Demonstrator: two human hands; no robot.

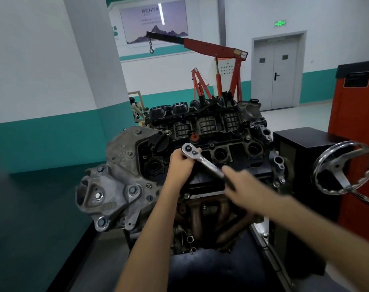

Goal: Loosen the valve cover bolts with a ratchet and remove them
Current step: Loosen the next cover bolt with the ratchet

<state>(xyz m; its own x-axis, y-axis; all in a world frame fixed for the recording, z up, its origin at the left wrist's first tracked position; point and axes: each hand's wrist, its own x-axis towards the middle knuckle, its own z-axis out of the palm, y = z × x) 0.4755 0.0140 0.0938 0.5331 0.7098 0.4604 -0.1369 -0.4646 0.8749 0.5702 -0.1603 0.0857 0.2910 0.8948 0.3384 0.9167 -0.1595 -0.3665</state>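
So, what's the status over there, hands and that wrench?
Left hand grips the ratchet head, over the valve cover. Right hand blurred at the handle, grip unclear. Under the head: hidden. Nothing in the way.

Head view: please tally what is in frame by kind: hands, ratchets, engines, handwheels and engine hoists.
hands: 2, the left hand and the right hand
ratchet: 1
engine: 1
handwheel: 1
engine hoist: 1
total: 6
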